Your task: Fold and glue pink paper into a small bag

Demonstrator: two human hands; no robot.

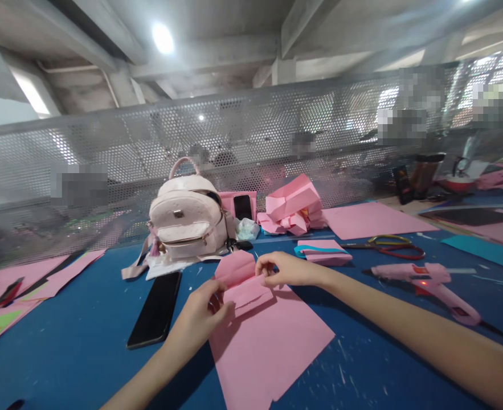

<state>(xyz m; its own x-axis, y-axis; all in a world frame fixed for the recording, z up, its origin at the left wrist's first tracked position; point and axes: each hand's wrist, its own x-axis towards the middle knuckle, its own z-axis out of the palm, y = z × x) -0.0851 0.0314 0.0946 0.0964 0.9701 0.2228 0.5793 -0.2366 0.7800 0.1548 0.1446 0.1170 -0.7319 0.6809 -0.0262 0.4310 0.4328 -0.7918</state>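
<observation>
A folded piece of pink paper (246, 295) is held between both hands, its upper flap standing up and a ragged edge along its front. My left hand (206, 310) pinches its left end between thumb and fingers. At the upper right corner, my right hand (279, 269) grips it with curled fingertips. Beneath lies a larger flat pink sheet (272, 347) on the blue table (84, 341). A black phone (156, 310) rests left of my left hand.
Behind stands a white backpack (189, 219), with crumpled pink paper (294, 208) beside it. To the right lie a folded pink piece (326, 253) with a blue strip, scissors (394, 246) and a pink glue gun (430, 279) with a cord. Coloured sheets (58, 273) lie left.
</observation>
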